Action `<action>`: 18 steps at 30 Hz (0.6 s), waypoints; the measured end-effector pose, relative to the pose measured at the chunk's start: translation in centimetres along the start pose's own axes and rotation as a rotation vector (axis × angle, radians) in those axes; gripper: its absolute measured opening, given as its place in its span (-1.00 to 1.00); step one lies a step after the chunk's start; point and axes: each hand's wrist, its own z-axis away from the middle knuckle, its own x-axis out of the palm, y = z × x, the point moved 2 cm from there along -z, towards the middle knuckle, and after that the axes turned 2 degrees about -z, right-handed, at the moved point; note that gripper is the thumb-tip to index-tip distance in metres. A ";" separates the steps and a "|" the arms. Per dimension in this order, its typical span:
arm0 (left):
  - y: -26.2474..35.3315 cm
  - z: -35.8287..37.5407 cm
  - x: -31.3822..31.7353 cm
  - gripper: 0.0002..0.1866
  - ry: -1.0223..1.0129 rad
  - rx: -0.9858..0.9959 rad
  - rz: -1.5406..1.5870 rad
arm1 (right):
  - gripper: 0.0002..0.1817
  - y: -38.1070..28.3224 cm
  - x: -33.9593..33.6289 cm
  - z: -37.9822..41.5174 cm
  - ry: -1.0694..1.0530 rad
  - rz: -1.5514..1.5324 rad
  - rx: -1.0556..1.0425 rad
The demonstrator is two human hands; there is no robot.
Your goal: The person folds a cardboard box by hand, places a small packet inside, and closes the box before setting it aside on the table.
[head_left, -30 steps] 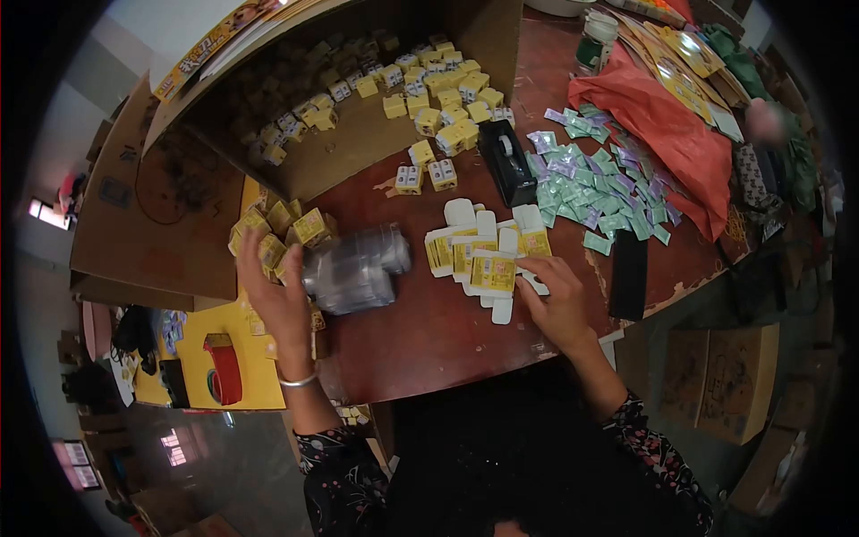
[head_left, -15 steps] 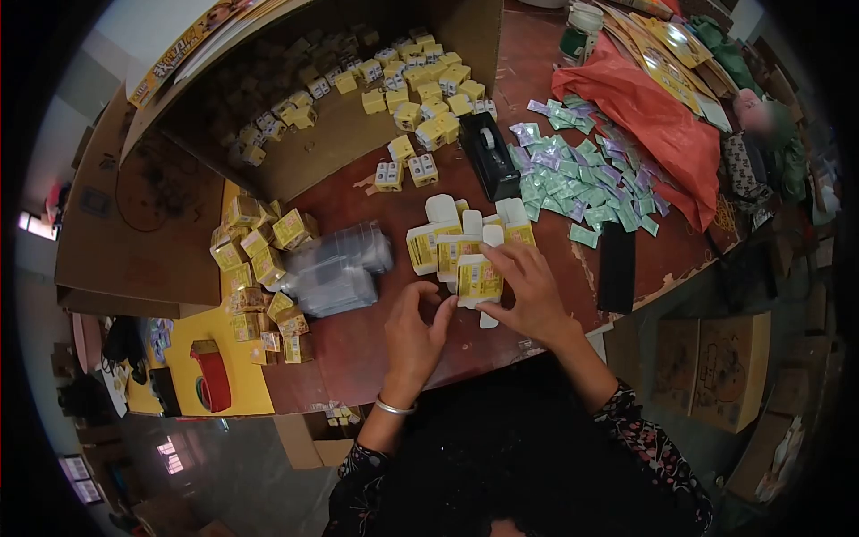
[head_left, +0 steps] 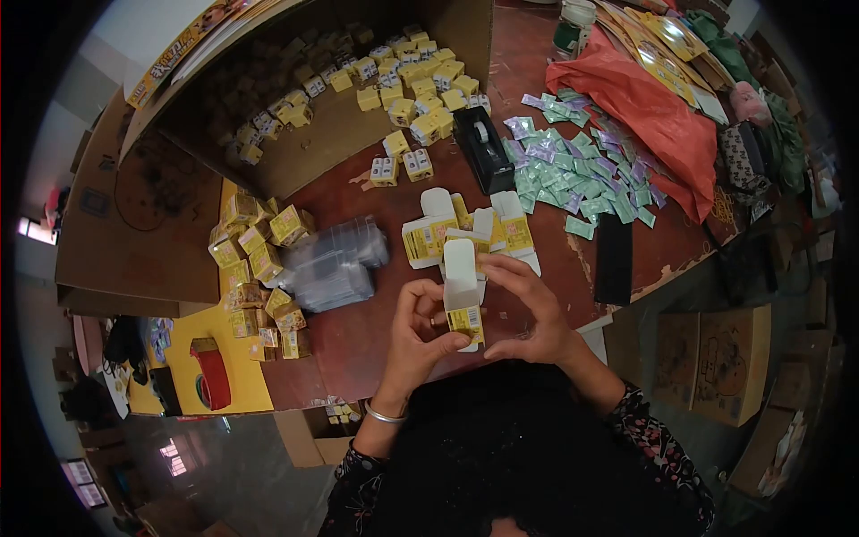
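The left hand (head_left: pixel 412 345) pinches 1 opened carton (head_left: pixel 469 320) between thumb and fingers. The right hand (head_left: pixel 548 329) spreads its fingers at 3 o'clock, flattened cartons (head_left: pixel 422 244) at 12.

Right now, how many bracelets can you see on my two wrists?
1. It is the silver bracelet, between your left hand and the flowered sleeve. I see none by your right hand; any under a sleeve would be hidden.
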 end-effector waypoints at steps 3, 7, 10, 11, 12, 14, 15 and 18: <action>-0.1 0.6 1.2 -0.27 0.008 0.163 -0.171 | -0.05 0.5 0.5 0.4 -0.052 -0.147 0.114; -0.3 1.2 1.1 -0.39 -0.101 0.231 -0.332 | -0.21 0.3 1.3 0.7 -0.025 -0.277 0.147; -0.6 1.6 0.9 -0.52 -0.169 0.210 -0.368 | -0.38 1.0 1.2 0.6 -0.074 -0.255 0.047; -0.5 1.8 1.0 -0.53 -0.160 0.202 -0.393 | -0.42 1.0 1.2 0.5 -0.080 -0.251 0.024; -0.2 1.9 1.2 -0.55 -0.150 0.195 -0.418 | -0.46 0.9 1.2 0.3 -0.086 -0.246 0.001; 0.0 2.0 1.6 -0.57 -0.121 0.202 -0.397 | -0.49 0.8 1.3 0.2 -0.085 -0.242 -0.026; 0.0 1.9 1.8 -0.58 -0.103 0.217 -0.350 | -0.49 0.7 1.4 0.1 -0.078 -0.243 -0.030; 0.3 1.8 1.9 -0.61 -0.063 0.212 -0.266 | -0.48 0.8 1.5 0.1 -0.085 -0.253 -0.014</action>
